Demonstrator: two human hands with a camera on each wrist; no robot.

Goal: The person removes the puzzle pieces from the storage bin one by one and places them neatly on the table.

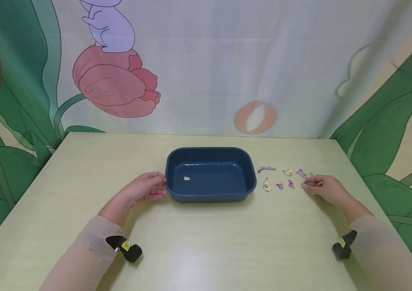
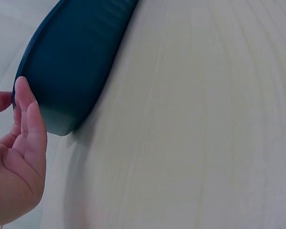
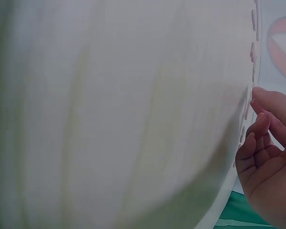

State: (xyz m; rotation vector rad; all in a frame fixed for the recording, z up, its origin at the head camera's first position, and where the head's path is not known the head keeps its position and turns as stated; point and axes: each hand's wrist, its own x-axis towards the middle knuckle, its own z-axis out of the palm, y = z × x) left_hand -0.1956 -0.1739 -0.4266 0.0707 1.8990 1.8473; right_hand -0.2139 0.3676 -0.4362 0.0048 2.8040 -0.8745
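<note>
My left hand is at the left end of a dark blue rectangular basin, gripping its rim. In the left wrist view, the thumb is on one side of the rim and the fingers lie along the outer wall. On the basin floor lies one small pale flat piece. To the right of the basin, my right hand pinches a small purple flat piece at the tabletop between thumb and forefinger. The other fingers of that hand are curled in the right wrist view.
Several small flat cutouts lie in loose rows between basin and right hand, including a long purple-green piece, a cream piece and a pink-purple piece. The pale wooden table ends at a printed curtain behind.
</note>
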